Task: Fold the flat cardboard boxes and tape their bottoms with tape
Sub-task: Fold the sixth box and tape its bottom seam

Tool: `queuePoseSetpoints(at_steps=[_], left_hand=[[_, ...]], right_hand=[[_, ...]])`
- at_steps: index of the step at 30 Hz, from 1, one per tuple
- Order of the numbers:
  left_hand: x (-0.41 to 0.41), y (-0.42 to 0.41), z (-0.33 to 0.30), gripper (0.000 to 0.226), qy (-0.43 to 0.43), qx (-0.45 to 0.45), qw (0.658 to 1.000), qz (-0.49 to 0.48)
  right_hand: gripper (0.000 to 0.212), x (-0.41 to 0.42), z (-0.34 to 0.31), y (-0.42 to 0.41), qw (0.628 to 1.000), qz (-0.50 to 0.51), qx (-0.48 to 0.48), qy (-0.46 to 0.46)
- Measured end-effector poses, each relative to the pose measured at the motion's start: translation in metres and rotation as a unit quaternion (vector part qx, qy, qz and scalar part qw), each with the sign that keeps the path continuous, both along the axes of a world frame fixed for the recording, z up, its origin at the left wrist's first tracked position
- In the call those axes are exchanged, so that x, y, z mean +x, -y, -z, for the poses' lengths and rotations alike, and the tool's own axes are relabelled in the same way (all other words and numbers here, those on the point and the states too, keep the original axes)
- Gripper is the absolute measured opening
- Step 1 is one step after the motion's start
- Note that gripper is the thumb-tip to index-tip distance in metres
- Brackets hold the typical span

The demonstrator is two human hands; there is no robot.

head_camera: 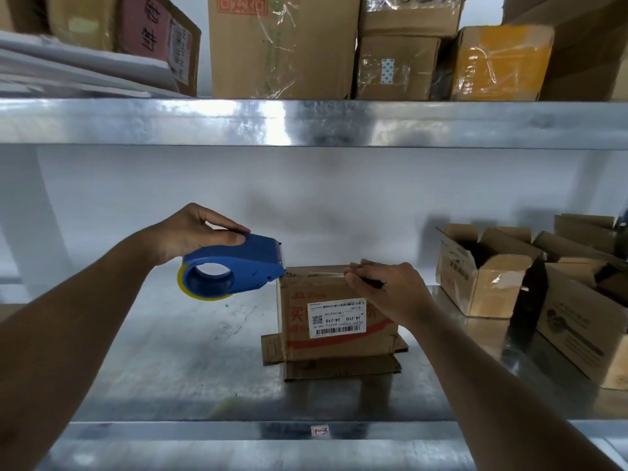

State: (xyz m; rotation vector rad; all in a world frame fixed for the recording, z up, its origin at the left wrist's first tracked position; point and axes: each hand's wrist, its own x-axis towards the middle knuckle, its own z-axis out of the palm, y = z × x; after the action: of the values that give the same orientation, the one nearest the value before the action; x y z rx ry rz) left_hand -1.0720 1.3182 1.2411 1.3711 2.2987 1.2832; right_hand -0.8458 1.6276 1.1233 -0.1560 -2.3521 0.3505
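On the steel shelf (170, 351), I am gripping the blue plastic tape dispenser (234, 270) in my left hand (193, 232), right hand (384, 283) pressing flat to anchor tape on the small brown cardboard box (336, 321).

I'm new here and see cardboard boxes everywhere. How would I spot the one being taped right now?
Look at the lower metal shelf, below the shelf stacked with parcels. Near its middle stands a small cardboard box, upside down with its flaps splayed on the shelf. Unlike the open boxes to its right, it carries a white barcode label, and both hands are at its top, the left hand holding a blue tape dispenser.
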Motion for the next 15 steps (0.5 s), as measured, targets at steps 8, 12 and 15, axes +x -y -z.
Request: queuePoseSetpoints(at_steps=[8,12,15], left_hand=[[-0.003,0.009,0.028,0.028,0.015,0.062,0.998,-0.007],[-0.009,0.018,0.039,0.027,0.011,0.085,0.996,-0.001],[-0.014,0.024,0.048,0.029,0.011,0.098,0.995,0.007]], right_hand=[[0.035,-0.022,-0.064,0.061,0.961,0.206,0.073,0.172],[0.027,-0.049,-0.060,0.101,0.974,0.146,0.048,0.165],[0.055,-0.056,-0.036,0.115,0.994,0.033,0.021,0.102]])
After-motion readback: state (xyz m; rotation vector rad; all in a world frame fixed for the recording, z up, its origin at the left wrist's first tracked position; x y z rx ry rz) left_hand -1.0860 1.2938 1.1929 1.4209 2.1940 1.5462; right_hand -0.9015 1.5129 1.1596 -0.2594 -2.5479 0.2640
